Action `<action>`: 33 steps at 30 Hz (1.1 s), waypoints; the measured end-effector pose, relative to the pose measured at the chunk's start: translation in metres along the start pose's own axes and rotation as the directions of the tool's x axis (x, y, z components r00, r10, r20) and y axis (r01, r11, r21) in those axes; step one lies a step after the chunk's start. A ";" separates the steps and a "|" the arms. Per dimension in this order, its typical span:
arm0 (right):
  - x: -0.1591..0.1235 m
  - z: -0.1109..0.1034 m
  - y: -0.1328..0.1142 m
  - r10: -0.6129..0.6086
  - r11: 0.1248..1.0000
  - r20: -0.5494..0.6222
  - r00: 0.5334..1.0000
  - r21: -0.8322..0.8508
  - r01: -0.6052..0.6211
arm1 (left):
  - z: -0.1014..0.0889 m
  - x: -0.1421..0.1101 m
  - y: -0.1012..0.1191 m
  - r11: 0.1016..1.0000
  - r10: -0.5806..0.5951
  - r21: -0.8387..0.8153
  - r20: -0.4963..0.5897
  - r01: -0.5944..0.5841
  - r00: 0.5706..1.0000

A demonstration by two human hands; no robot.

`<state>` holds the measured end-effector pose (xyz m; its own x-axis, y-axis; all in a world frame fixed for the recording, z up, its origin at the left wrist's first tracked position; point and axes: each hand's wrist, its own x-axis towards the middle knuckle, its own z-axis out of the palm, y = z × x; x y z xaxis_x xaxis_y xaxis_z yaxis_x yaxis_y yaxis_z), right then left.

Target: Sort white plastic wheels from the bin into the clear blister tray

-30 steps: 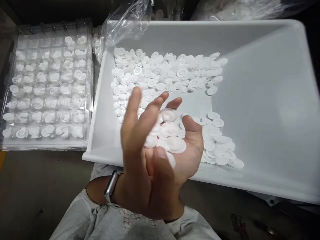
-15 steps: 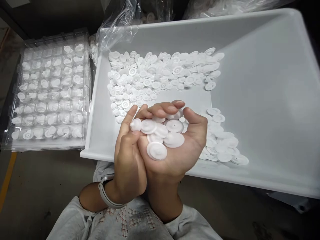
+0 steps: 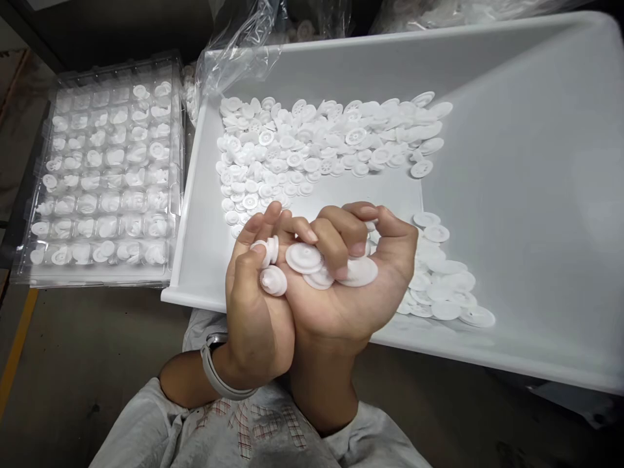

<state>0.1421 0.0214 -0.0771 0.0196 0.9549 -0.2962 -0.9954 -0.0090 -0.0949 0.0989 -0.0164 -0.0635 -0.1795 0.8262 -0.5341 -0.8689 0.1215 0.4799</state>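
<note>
Palms up, my two hands press side by side above the front of a white bin. My left hand, with a band on the wrist, is curled with its thumb over a few small white plastic gears. My right hand bends its fingers over several larger white gears in its palm. One round gear lies at the edge of that palm, beside the left hand. The right fingers partly cover the gears beneath them.
The white bin holds a wide layer of gears at the back left and a smaller pile at the front right. Left of it stand stacked clear compartment trays with white parts. Clear plastic film hangs over the bin's rear corner.
My right fingers have curled inward over the gears in the palm. A few small gears now sit under my left thumb. The bin and trays appear slightly further right in view.
</note>
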 end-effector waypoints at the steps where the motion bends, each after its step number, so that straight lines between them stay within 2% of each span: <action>1: 0.001 -0.001 -0.001 0.004 1.000 0.012 1.000 0.000 -0.004 | 0.000 0.000 0.000 1.000 -0.012 -0.011 -0.001 0.012 1.000; 5: 0.004 -0.002 -0.004 0.003 0.999 0.065 0.998 -0.040 -0.001 | -0.003 0.002 0.003 0.998 -0.043 -0.050 0.013 0.043 0.999; 10: 0.000 -0.001 -0.004 -0.052 0.986 0.017 0.998 -0.158 0.054 | -0.009 0.003 0.006 0.997 -0.070 -0.032 0.047 0.072 0.996; 15: -0.007 -0.002 -0.003 -0.049 0.953 0.091 0.995 -0.294 0.073 | -0.010 0.004 0.003 1.000 -0.016 0.025 0.058 0.015 0.998; 19: -0.012 -0.001 -0.003 -0.126 0.901 0.121 0.985 -0.401 0.165 | -0.008 0.008 0.001 1.000 -0.008 -0.028 0.016 0.008 1.000; 24: -0.013 -0.001 -0.002 -0.270 0.820 0.089 0.959 -0.501 0.277 | -0.009 0.014 0.004 0.992 -0.048 -0.112 0.059 0.055 0.997; 29: -0.010 -0.004 -0.002 -0.303 0.792 0.111 0.946 -0.524 0.315 | -0.012 0.013 0.007 0.993 -0.051 -0.094 0.136 0.064 0.989; 33: -0.012 -0.007 -0.004 -0.318 0.712 0.203 0.926 -0.594 0.375 | -0.011 0.014 0.007 0.992 -0.051 -0.108 0.145 0.067 0.988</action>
<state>0.1469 0.0082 -0.0796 0.3153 0.9476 -0.0508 -0.6455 0.1750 -0.7434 0.0852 -0.0103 -0.0752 -0.0666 0.8899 -0.4512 -0.9238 0.1158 0.3649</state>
